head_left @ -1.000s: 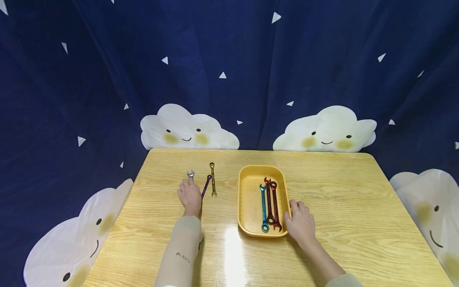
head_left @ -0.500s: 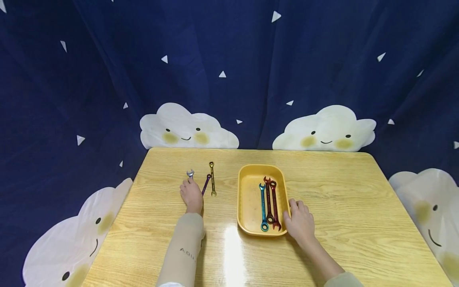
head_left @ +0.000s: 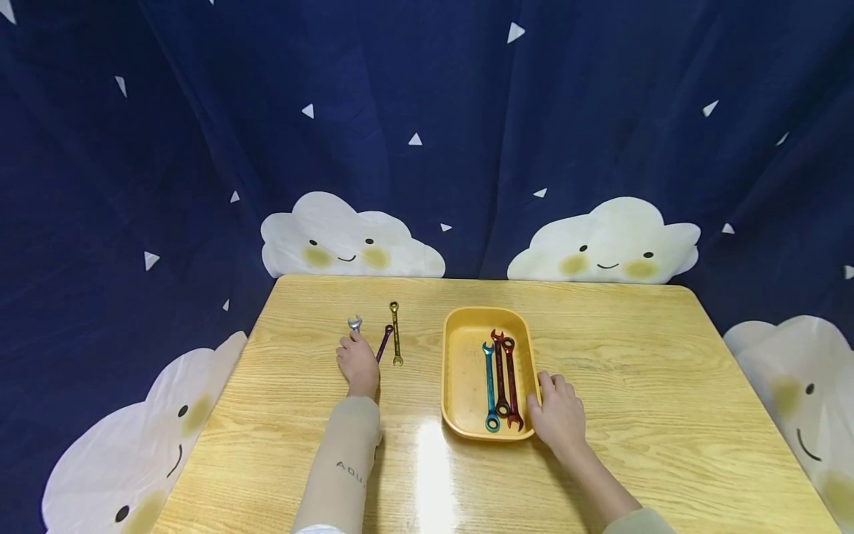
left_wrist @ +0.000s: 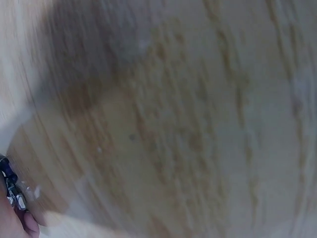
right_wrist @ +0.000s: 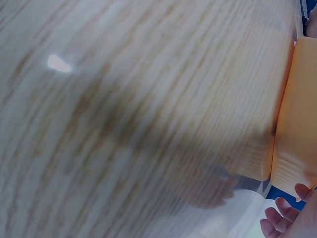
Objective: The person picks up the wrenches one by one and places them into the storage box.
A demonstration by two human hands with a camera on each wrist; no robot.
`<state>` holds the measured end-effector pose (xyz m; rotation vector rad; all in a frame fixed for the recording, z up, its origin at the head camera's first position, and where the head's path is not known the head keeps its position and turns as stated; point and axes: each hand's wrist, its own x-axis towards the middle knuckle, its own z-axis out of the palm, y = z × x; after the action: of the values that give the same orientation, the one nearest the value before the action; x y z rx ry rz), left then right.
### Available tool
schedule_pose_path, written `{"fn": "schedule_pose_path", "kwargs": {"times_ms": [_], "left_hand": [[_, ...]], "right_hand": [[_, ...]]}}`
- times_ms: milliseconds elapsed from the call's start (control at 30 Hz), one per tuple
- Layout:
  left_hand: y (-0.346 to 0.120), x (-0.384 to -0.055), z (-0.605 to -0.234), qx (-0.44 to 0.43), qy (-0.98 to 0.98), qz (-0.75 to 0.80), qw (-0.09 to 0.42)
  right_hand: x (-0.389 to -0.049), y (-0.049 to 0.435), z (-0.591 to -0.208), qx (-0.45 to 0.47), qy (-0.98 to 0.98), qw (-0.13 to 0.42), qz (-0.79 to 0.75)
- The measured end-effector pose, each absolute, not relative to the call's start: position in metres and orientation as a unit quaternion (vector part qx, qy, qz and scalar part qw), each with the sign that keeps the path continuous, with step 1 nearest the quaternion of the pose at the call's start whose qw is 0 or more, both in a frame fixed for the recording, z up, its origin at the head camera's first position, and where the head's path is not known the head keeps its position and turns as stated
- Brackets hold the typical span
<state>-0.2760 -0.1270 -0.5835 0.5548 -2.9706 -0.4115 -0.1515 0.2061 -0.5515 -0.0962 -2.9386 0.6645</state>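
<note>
My left hand [head_left: 358, 365] is low over the left part of the table and grips a silver wrench [head_left: 355, 323]. The wrench's open end sticks out past the fingertips; the rest is under the hand. In the left wrist view, a bit of the shiny wrench [left_wrist: 19, 198] shows at the lower left edge beside the fingers. My right hand [head_left: 559, 415] rests against the right side of a yellow tray [head_left: 460, 423], the thumb at its rim. In the right wrist view, the fingers [right_wrist: 284, 208] are spread loosely at the tray's outer side.
Just right of my left hand lie a purple wrench [head_left: 384, 344] and a gold wrench [head_left: 396, 334], almost touching. Inside the tray are a blue wrench [head_left: 490, 386] and two red wrenches [head_left: 501, 374]. A dark blue curtain [head_left: 427, 89] hangs behind the wooden table [head_left: 634, 356].
My left hand has shifted slightly right, its fingers drawn closer together at the silver wrench. The right hand and the tray stay put.
</note>
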Motion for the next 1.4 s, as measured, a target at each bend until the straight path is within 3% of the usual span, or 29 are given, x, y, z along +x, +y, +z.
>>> {"fn": "schedule_pose_path", "kwargs": {"times_ms": [867,1200,1400], "left_hand": [[-0.1304,-0.2738,-0.5831,0.131,-0.985,-0.087,0.071],[-0.1347,-0.2749,-0.5911,0.115,-0.974,-0.097,0.168],[-0.1364,-0.2741,-0.5897,0.109,-0.976,-0.097,0.163]], "right_hand": [[-0.1519,0.2068,-0.5522,-0.032,-0.973,0.072,0.215],[-0.1515,0.2065,-0.5518,-0.03,-0.974,0.072,0.214],[-0.1518,0.2067,-0.5517,-0.031,-0.974,0.069,0.214]]}}
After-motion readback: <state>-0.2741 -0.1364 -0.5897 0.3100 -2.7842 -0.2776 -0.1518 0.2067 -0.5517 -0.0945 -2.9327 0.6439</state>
